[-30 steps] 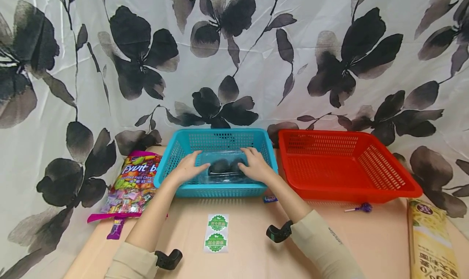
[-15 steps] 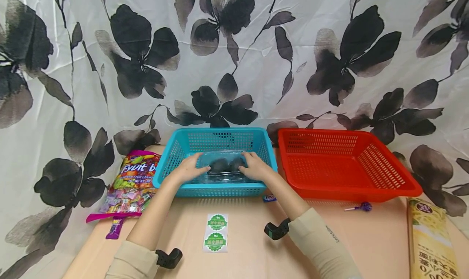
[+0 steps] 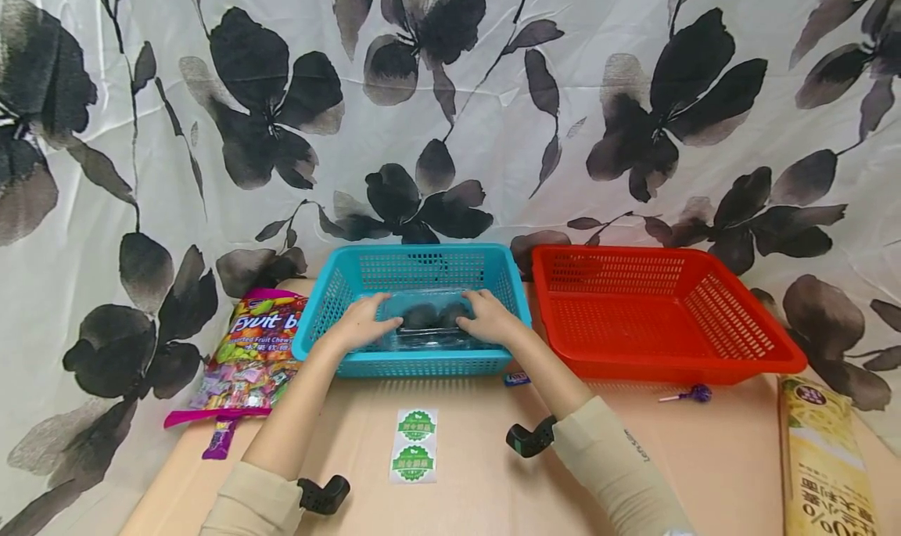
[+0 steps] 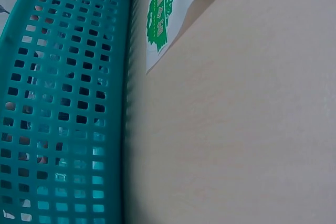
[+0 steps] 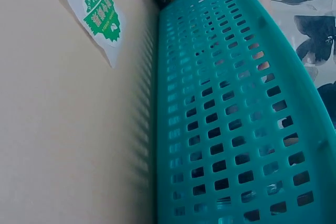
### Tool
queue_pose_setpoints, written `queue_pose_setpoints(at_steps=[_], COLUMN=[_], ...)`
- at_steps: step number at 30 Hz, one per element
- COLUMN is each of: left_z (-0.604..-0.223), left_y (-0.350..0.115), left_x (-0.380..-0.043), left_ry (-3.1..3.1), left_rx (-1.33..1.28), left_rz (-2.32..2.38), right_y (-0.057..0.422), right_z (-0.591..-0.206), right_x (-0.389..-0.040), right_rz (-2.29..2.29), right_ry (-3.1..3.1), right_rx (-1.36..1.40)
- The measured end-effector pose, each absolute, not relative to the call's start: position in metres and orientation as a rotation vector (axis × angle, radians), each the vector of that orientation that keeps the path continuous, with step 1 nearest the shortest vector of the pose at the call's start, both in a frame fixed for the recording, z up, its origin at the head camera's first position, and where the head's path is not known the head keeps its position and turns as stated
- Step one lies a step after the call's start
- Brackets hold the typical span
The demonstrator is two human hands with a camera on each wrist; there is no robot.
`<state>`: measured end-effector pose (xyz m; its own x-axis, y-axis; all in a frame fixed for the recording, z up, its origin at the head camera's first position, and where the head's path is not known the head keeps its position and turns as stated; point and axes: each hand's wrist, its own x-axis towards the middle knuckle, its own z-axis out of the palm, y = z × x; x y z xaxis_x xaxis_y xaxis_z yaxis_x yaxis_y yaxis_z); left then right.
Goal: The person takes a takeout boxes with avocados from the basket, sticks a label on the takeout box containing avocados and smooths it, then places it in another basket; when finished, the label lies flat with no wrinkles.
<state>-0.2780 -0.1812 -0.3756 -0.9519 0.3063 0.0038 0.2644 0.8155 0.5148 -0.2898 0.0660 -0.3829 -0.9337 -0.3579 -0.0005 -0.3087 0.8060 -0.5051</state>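
Clear container, ends pinched in left hand and right hand grip; gap to blue basket's far rim.

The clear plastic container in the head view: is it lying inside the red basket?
No, the clear plastic container lies inside the blue basket, beside the red basket.

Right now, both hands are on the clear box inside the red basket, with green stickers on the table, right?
Not quite: the head view shows it is the blue basket, not the red basket. The left hand and right hand are on the clear box, and green stickers lie on the table.
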Motion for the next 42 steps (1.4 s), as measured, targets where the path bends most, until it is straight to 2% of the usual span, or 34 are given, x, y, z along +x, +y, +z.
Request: queue_pose_setpoints(at_steps=[14,23,32,42], left_z=[-0.369,-0.340,-0.310,-0.309], left_y=[-0.175,-0.148,-0.132,-0.117], left_x=[-0.271,-0.253,-0.215,-0.164], left_ry=[3.039,3.105,3.152,3.148], left_rx=[0.416,0.462,0.571,0.808], left_rz=[1.016,1.235,1.368,1.419], right_y=[0.069,0.088,0.106,0.136], right_z=[-0.377,-0.355,-0.325,-0.318], right_x=[-0.284,-0.268,-0.232,-0.169], right_rz=[-1.039,-1.259,-1.403,-1.312], right_ry=[3.008,3.075,3.128,3.302], right_rx=[-0.590,-0.526,-0.617,-0.739])
